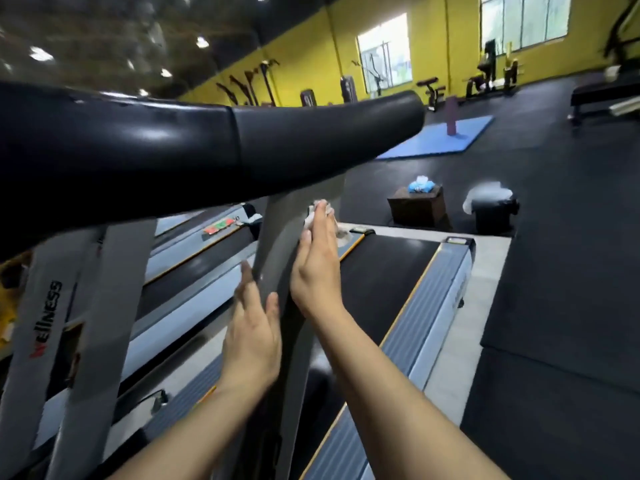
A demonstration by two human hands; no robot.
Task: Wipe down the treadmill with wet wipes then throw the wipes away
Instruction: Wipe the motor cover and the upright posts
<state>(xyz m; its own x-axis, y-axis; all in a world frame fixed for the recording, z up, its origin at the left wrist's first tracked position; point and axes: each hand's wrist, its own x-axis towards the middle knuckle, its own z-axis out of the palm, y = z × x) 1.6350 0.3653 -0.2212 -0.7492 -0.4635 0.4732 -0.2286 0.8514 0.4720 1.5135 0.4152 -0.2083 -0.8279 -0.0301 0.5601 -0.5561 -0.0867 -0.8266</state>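
Right hand (pixel 317 258) makes the grip: straight fingers press a wipe (pixel 317 211) flat against the grey post (pixel 277 271) at frame center. Left hand (pixel 254 336) braces opposite, fingers spread. Post runs lower-middle to upper-middle; bin (pixel 493 213) waits upper right.

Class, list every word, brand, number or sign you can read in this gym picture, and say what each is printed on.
"WELLNESS", red W and black letters: on the grey upright of the neighbouring treadmill.
Red and green sticker on that treadmill's side rail: too blurred to read.
Nothing else is legible.
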